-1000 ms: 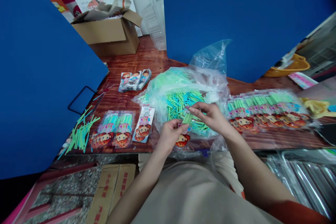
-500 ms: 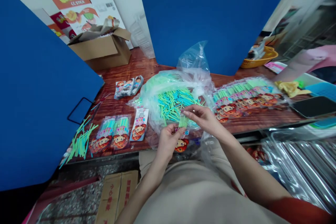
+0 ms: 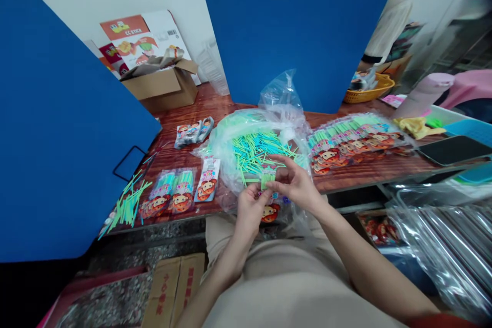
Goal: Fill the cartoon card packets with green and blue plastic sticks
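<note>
The bare left hand (image 3: 249,207) partly hides the clear packet of green sticks (image 3: 268,177) — the right edge crops silvery plastic sleeves (image 3: 442,230).

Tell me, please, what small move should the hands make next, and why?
Perhaps the right hand should even out the green sticks at the printed packet: it is close to them, and the left hand pinches the packet, which seems steady.

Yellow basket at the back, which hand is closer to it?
Right. The right hand is in front and left of the yellow basket; the left hand is farther left.
</note>
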Available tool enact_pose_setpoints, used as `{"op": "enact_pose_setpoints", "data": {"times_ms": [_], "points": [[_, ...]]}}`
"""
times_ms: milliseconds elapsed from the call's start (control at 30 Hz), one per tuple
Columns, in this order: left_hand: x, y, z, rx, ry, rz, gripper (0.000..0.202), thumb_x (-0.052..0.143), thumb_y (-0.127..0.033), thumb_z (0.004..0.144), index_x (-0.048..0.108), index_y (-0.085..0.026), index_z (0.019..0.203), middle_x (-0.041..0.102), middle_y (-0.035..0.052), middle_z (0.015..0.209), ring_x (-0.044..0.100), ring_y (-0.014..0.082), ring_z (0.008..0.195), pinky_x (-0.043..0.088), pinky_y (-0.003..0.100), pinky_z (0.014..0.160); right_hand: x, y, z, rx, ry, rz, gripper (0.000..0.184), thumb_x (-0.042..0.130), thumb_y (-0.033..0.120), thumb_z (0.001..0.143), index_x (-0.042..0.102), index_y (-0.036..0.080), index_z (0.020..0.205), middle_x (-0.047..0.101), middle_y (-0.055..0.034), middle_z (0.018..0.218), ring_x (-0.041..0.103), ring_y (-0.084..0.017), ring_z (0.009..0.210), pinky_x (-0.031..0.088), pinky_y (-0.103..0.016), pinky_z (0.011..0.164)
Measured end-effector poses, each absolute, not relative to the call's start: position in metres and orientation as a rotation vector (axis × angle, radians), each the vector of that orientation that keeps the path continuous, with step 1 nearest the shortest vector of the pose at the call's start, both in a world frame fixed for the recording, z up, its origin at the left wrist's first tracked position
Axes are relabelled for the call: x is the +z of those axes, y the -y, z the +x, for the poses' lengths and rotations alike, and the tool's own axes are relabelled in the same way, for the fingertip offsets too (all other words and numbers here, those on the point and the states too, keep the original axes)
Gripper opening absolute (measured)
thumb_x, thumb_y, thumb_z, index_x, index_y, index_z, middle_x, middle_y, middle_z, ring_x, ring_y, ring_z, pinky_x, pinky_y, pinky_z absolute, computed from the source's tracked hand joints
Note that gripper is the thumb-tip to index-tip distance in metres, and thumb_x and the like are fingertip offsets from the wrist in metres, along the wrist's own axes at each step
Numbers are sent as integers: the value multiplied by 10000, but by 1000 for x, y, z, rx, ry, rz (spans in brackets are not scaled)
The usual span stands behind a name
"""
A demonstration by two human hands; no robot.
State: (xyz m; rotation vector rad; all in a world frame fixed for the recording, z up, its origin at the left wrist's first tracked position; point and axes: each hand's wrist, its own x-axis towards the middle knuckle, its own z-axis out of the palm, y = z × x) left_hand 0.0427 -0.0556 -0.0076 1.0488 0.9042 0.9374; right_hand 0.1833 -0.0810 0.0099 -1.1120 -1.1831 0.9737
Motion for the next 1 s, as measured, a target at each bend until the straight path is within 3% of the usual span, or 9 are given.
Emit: {"op": "enact_pose_setpoints", "data": {"times_ms": [200,400,600,700,867,1000], "points": [[-9,72,41,963,-922,1043,307,825,-357,646,718,-140,834,693,14,736,580,127,653,456,230,638,7,92,180,860,1209,-1162,601,740,276,771,513,210,1323,348,113,546,353,-91,501,278,-242,494],[0,93,29,966,-900,955,322,862,-376,584,679,-131,682,622,-17,613,511,95,565,398,216,581,7,104,176,957,1096,-1061,718,835,322,677,495,226,1302,482,103,553,424,-99,478,323,-255,489],[7,112,20,956,-889,1028,359,883,-408,550,692,-134,682,643,-8,633,533,109,600,408,228,617,16,122,173,938,1130,-1065,682,849,338,663,535,210,1254,477,104,545,391,-80,473,300,-246,476],[12,119,19,981,-887,1020,363,876,-420,564,693,-132,687,642,-9,626,527,106,592,404,225,610,20,130,172,942,1159,-1043,652,846,333,672,546,220,1240,476,102,565,417,-82,487,337,-247,488],[18,124,20,961,-870,971,389,886,-425,553,703,-124,719,663,3,640,536,102,573,404,223,596,25,138,174,969,1107,-954,573,788,325,744,529,258,1251,598,28,752,563,-125,626,458,-283,582],[17,121,20,936,-875,976,371,887,-416,562,699,-125,696,660,6,624,544,104,570,406,221,588,23,136,177,946,1095,-935,550,778,272,741,534,264,1234,592,28,767,557,-117,623,467,-282,597]]}}
